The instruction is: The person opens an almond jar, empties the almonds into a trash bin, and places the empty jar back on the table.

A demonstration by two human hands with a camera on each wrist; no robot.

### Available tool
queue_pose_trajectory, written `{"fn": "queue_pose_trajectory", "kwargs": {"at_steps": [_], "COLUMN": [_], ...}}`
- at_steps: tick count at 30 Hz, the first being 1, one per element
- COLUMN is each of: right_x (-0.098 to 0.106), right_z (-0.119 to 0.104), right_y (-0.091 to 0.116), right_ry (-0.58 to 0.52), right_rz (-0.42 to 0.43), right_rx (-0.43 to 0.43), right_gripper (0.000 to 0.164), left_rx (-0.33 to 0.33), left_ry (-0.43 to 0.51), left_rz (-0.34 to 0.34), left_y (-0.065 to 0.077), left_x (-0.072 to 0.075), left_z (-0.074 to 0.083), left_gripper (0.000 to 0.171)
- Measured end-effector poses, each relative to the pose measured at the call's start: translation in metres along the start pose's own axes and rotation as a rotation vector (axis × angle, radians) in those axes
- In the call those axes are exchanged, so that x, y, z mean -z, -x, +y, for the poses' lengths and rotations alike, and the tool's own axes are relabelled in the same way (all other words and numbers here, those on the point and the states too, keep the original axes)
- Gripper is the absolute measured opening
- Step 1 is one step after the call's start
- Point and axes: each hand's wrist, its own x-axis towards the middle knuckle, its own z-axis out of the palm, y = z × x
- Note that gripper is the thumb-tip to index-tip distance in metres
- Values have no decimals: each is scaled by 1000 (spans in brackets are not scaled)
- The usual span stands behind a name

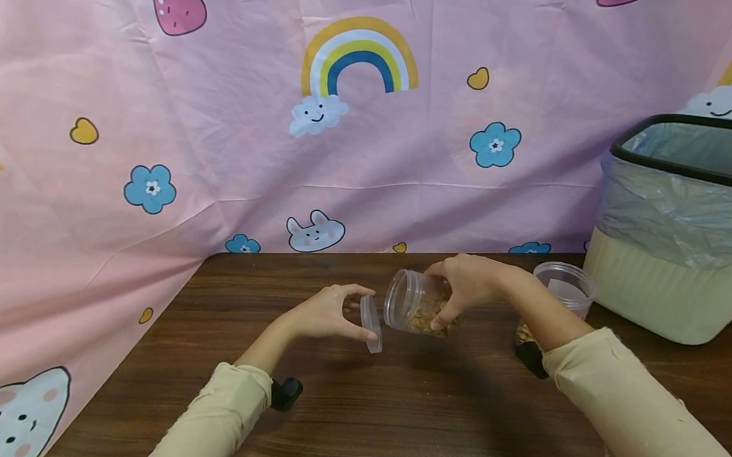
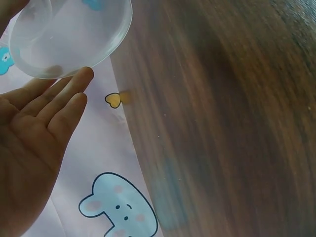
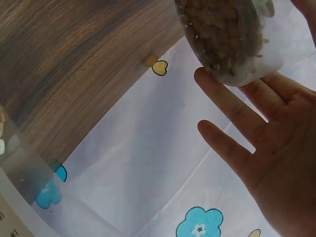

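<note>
Above the table, my right hand [image 1: 466,286] grips a clear plastic jar [image 1: 404,302], tipped on its side with its mouth toward the left. Brown nut-like pieces [image 3: 222,32] lie inside it; the right wrist view shows them close against the jar's base. My left hand [image 1: 324,314] pinches a translucent round lid [image 1: 371,325] by its rim, thumb at one edge and fingers at the other. The lid stands nearly upright, facing the jar's mouth with a small gap between them. In the left wrist view the lid [image 2: 84,37] rests against the fingertips.
A second clear jar [image 1: 566,283] with tan pieces in it stands behind my right forearm, partly hidden. At the back right is a cream bin [image 1: 658,286] lined with a clear bag. Patterned pink cloth [image 1: 246,99] hangs behind the dark wooden table [image 1: 387,422].
</note>
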Motion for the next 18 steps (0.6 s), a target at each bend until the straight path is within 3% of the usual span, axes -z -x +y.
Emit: {"fn": "queue_pose_trajectory", "kwargs": {"at_steps": [18], "right_x": [-1], "right_z": [2], "right_y": [0], "right_ry": [0], "right_rz": [3], "right_rx": [-18], "right_gripper": [87], "left_rx": [15], "left_ry": [-15], "left_rz": [-2], "left_y": [3], "left_x": [-5], "left_z": [-9], "left_gripper": [77]}}
